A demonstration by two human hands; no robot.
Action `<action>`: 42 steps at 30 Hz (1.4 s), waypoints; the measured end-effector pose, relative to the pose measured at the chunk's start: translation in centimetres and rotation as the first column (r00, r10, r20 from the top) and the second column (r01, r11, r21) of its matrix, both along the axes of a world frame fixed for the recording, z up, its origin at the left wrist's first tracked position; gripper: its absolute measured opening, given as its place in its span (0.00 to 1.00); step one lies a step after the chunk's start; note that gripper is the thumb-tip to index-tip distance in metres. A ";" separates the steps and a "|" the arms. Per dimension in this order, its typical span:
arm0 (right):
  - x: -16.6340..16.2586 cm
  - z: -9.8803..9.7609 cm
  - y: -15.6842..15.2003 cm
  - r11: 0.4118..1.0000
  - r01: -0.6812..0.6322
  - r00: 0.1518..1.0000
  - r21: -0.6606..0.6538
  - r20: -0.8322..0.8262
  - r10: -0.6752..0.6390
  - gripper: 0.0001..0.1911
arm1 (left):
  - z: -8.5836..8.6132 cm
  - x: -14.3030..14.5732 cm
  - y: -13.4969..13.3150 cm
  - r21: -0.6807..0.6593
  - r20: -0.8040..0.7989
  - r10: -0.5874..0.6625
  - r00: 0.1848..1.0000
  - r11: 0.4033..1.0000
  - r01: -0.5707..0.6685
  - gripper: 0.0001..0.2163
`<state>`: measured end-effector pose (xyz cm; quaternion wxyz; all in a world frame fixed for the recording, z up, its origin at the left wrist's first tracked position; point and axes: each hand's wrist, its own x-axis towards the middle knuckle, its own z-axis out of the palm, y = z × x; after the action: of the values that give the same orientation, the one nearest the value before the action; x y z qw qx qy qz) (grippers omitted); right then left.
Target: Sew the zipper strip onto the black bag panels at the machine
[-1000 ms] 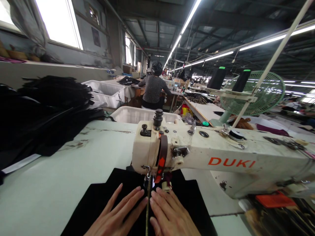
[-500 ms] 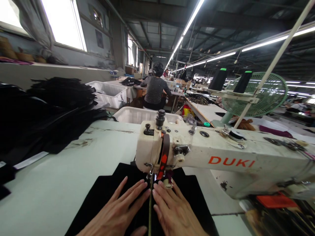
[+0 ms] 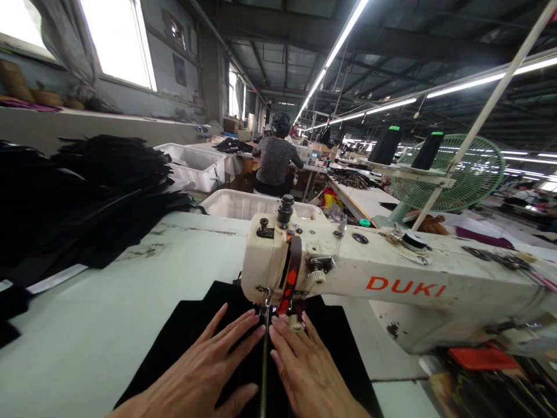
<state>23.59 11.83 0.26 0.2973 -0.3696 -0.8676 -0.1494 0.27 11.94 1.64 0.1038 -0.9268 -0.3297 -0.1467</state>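
both hands have slid forward over the last second: left hand (image 3: 204,371) and right hand (image 3: 307,371) lie open and flat on the black fabric (image 3: 187,339), fingertips now nearly under the sewing machine (image 3: 348,273) head on the bench (image 3: 108,313).

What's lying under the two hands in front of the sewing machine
Both the left hand and right hand lie flat on black fabric spread on the table, either side of a thin strip. The sewing machine head hides the needle.
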 end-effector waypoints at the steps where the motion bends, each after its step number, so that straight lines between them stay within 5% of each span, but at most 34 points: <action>1: 0.0 0.1 0.0 1.000 0.001 1.000 0.001 0.009 -0.001 0.23 | -0.1 -0.1 0.0 -0.012 0.000 0.000 1.000 1.000 0.000 0.29; 12: 0.3 1.0 0.1 0.999 -0.034 0.999 0.022 0.030 0.033 0.21 | -0.3 -0.1 0.1 -0.108 0.103 -0.013 0.995 0.994 0.024 0.37; 18: 0.6 0.1 0.2 1.000 -0.020 0.999 -0.013 0.035 0.020 0.20 | 0.6 0.0 0.2 -0.167 0.097 -0.014 0.995 0.985 0.030 0.30; 22: 0.7 -0.1 0.0 0.988 0.010 0.997 -0.155 0.075 0.002 0.19 | 1.0 0.2 0.2 -0.230 0.066 0.001 0.998 0.973 0.014 0.27; 26: 0.6 1.0 -2.5 0.920 0.086 0.994 -0.382 0.095 -0.053 0.23 | 0.5 0.5 -2.9 -0.247 0.015 0.068 0.998 0.967 -0.063 0.23; 31: 0.7 1.9 -8.4 0.834 0.071 0.992 -0.547 -0.045 -0.114 0.31 | -0.7 0.3 -9.6 -0.186 0.102 -0.029 0.994 0.981 0.048 0.48; 35: 0.4 1.3 -10.5 0.835 -0.025 0.993 -0.550 -0.113 -0.045 0.44 | -1.4 -0.7 -11.1 -0.223 0.185 0.004 0.983 0.974 0.038 0.40; 38: 0.1 1.3 -10.0 0.856 -0.041 0.995 -0.516 -0.094 -0.009 0.43 | -1.1 -1.7 -10.4 -0.400 0.286 0.134 0.949 0.916 -0.009 0.26; 42: -0.1 2.0 -8.6 0.919 -0.019 0.999 -0.394 0.032 0.034 0.21 | 0.2 -2.2 -9.7 -0.620 0.328 0.369 0.869 0.779 -0.097 0.19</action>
<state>23.52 3.22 2.25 0.2023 -0.4073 -0.8903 0.0250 -1.89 2.27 1.84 -0.2443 -0.8070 -0.4882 -0.2252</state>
